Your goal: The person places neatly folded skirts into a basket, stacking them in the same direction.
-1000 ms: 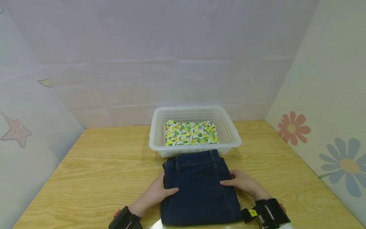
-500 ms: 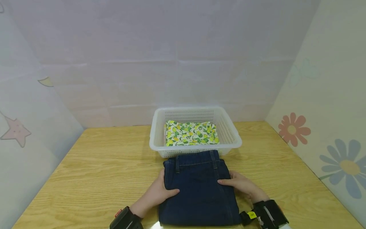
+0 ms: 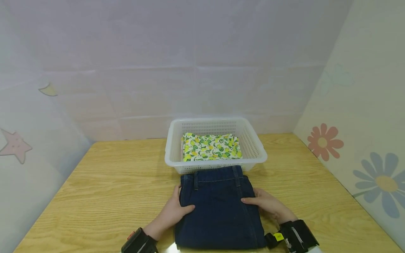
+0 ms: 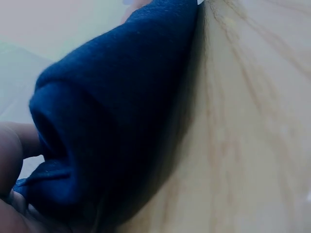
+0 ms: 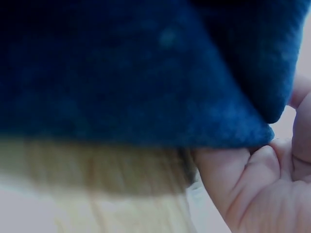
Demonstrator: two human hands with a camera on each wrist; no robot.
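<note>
My left hand (image 3: 172, 211) pinches the left edge of the folded jeans (image 3: 218, 207), thumb lying on top and fingers tucked underneath; the left wrist view shows the rolled denim edge (image 4: 112, 121) bulging over my fingers (image 4: 9, 150). My right hand (image 3: 269, 205) has the same grip on the right edge, thumb across the top, and the right wrist view shows fingers (image 5: 252, 194) curled under the cloth (image 5: 136, 73). The jeans are dark blue denim, folded into a thick rectangle, waistband and belt loops on the far side, lighter stitching showing. They lie flat on the wooden bench (image 3: 110, 186) between my two hands, the waistband just beside the near wall of a white slotted basket (image 3: 253, 154). In the basket lies a folded cloth (image 3: 210, 147) printed with yellow lemons and green leaves. No writing readable anywhere.
</note>
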